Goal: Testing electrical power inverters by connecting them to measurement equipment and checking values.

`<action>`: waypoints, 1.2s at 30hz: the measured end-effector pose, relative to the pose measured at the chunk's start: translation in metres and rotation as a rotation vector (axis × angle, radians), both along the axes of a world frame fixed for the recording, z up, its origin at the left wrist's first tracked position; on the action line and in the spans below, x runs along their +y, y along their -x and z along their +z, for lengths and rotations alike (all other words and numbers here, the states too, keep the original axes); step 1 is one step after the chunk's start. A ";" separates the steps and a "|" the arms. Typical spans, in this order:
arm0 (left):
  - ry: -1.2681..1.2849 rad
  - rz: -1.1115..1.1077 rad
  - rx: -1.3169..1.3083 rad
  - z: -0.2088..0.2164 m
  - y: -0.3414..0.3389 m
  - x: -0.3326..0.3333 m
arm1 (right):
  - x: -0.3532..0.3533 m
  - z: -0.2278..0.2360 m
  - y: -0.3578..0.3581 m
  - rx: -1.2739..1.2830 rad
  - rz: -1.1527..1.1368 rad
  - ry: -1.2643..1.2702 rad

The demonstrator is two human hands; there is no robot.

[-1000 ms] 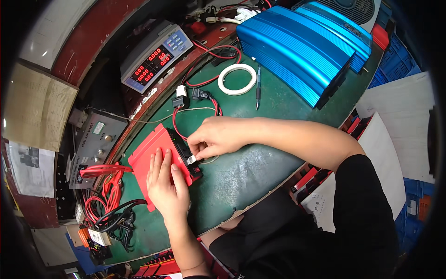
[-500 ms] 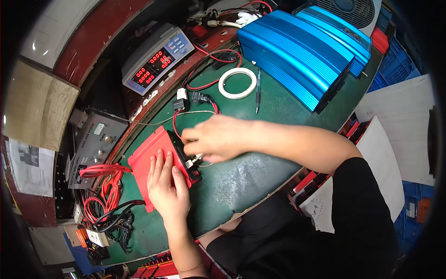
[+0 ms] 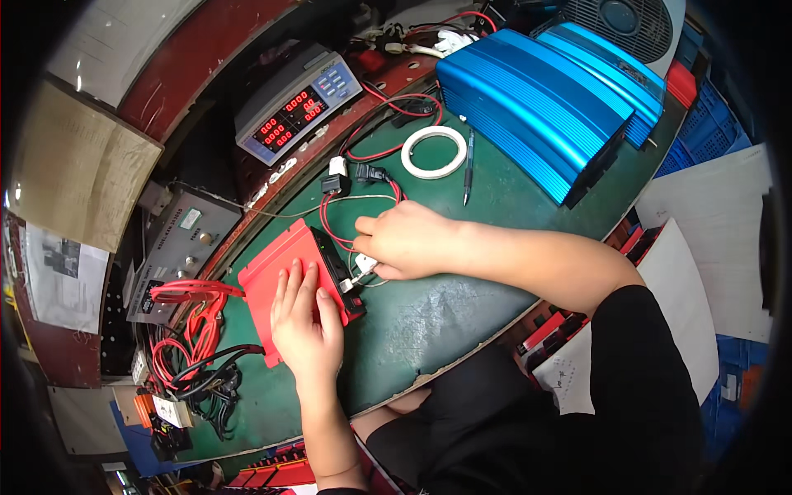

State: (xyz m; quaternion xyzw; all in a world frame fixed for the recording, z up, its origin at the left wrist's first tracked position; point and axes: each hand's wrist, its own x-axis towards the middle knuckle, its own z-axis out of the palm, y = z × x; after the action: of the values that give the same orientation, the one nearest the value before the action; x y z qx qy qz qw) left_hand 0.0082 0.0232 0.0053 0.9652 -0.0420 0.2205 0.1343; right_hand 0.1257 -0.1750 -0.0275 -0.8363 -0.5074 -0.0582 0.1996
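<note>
A red metal box (image 3: 276,285), likely a power inverter, lies on the green worktop with its black end panel (image 3: 334,268) facing right. My left hand (image 3: 305,338) rests flat on its top, fingers stretched out. Beside the panel, my right hand (image 3: 408,241) is closed with its fingertips on a white plug (image 3: 365,263). A small light-coloured connector (image 3: 346,285) sits against the panel just below that plug; whether it is pushed in, I cannot tell. Thick red cables (image 3: 198,289) and black cables (image 3: 219,363) leave the box's other end.
A meter with red digits (image 3: 289,115) and a grey power unit (image 3: 186,247) stand behind. Farther right are a roll of white tape (image 3: 408,157), a pen (image 3: 469,169) and large blue finned cases (image 3: 528,99). Black plugs with red leads (image 3: 371,173) lie beyond my right hand.
My right hand has drawn slightly away from the end panel, and the white plug at its fingertips shows more. My left hand stays flat on the box. The whole view has shifted a little.
</note>
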 end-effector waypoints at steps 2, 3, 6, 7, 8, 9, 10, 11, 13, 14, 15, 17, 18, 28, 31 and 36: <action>-0.001 -0.002 -0.004 -0.001 -0.001 -0.001 | 0.001 -0.002 0.001 -0.011 -0.018 -0.041; 0.003 0.002 -0.004 -0.001 0.000 0.000 | 0.004 -0.003 0.002 -0.013 -0.017 -0.041; 0.003 0.012 -0.001 0.001 0.001 0.001 | 0.010 -0.004 0.001 0.011 -0.058 -0.078; -0.004 0.019 0.003 0.001 0.002 0.001 | 0.010 -0.004 0.001 0.008 -0.061 -0.086; -0.002 0.025 0.004 0.002 0.002 0.001 | 0.011 -0.005 0.001 0.006 -0.063 -0.093; -0.009 0.017 -0.001 0.003 0.000 0.000 | 0.011 -0.006 0.001 0.009 -0.062 -0.088; -0.016 0.009 -0.006 0.002 -0.001 0.000 | 0.010 -0.007 0.000 0.004 -0.037 -0.083; -0.012 0.011 -0.004 0.001 0.000 -0.001 | 0.010 -0.008 -0.001 -0.001 -0.012 -0.079; 0.015 0.006 0.003 0.000 -0.001 -0.001 | 0.014 -0.013 -0.001 0.004 -0.009 -0.106; 0.016 0.004 -0.003 0.001 -0.003 0.000 | 0.015 -0.015 0.000 0.012 -0.006 -0.134; 0.006 0.003 0.008 0.001 -0.002 0.000 | 0.020 -0.014 0.002 0.014 0.000 -0.112; 0.001 -0.002 0.010 0.003 -0.002 0.000 | 0.024 -0.014 0.000 0.003 0.011 -0.121; -0.006 -0.006 0.011 0.004 -0.002 -0.001 | 0.025 -0.015 -0.001 -0.004 0.022 -0.133; -0.260 -0.074 0.133 0.000 0.011 -0.003 | 0.006 0.002 -0.003 0.035 0.168 -0.300; -0.264 -0.041 0.107 -0.003 0.013 -0.009 | 0.005 0.002 -0.013 0.096 0.065 -0.542; -0.281 0.032 0.027 -0.013 0.009 -0.024 | 0.006 -0.011 -0.052 0.197 -0.299 -0.819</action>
State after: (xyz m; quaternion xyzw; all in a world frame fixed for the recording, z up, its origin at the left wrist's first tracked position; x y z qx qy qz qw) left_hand -0.0011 -0.0011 -0.0082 0.9779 -0.0553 0.2013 -0.0049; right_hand 0.1776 -0.1692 -0.0387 -0.7541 -0.2946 -0.2024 0.5509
